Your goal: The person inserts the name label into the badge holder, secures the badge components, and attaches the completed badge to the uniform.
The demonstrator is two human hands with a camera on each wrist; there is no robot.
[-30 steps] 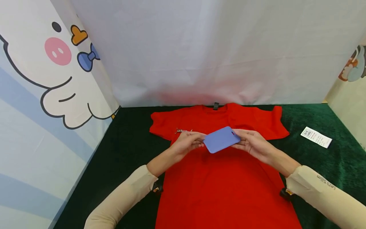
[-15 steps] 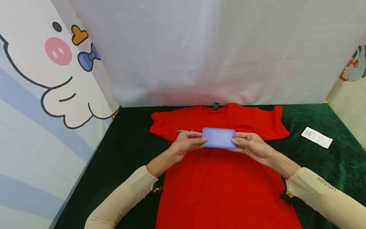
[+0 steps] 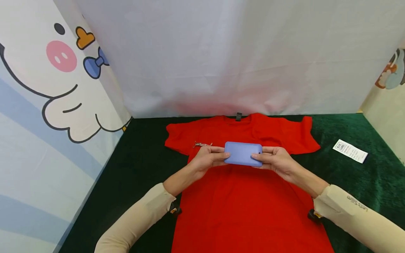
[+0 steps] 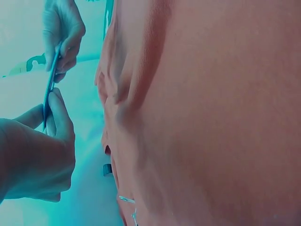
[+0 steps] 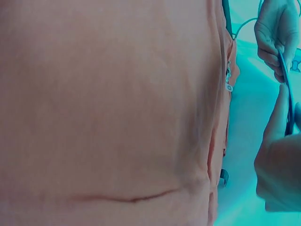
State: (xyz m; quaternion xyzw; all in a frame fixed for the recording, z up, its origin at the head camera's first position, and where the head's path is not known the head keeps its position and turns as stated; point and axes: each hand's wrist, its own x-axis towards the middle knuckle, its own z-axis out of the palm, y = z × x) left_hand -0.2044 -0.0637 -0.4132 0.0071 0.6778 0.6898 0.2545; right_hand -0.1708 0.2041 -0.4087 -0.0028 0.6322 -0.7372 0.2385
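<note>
A flat blue card holder (image 3: 241,153) with rounded corners is held up over the red T-shirt (image 3: 246,207) in the head view. My left hand (image 3: 204,161) pinches its left end, thumb on the near face and fingers behind. At the other end, my right hand (image 3: 280,163) grips it the same way, its thumb lying further in over the face and partly covering a small slot. Both wrist views show the card holder (image 4: 51,82) edge-on as a thin strip between the hands, apart from the shirt.
The T-shirt lies spread on dark green cloth (image 3: 142,168), its collar toward the white back curtain (image 3: 202,63). A small metal clasp (image 3: 201,144) rests on the shirt beyond my left hand. To the right is a white printed card (image 3: 350,151). A cartoon-print wall (image 3: 34,140) borders the left side.
The card holder has turned from slanted to nearly level, its other face now toward me. Both thumbs have come onto that face, and the right thumb has slid further inward.
</note>
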